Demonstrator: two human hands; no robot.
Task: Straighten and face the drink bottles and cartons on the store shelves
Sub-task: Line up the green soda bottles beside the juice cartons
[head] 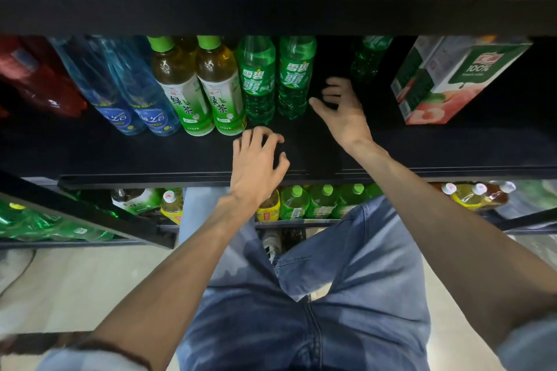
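On the black shelf [120, 153] stand two blue water bottles [132, 99], two green tea bottles [205, 90] and two green soda bottles [275, 81] in a row. Another green soda bottle [366, 59] stands further back in the gap. A peach juice carton [446, 78] stands tilted at the right. My left hand [257, 164] hovers over the shelf front with fingers loosely curled, holding nothing. My right hand [340, 108] reaches into the gap between the soda row and the carton, fingers spread and empty, just short of the rear soda bottle.
Red bottles [36, 81] fill the shelf's far left. A black shelf board [271, 9] hangs low overhead. The lower shelf holds green-capped bottles [325, 202] and yellow drinks [470, 194]. My jeans-clad legs [301, 295] stand close to the shelf front.
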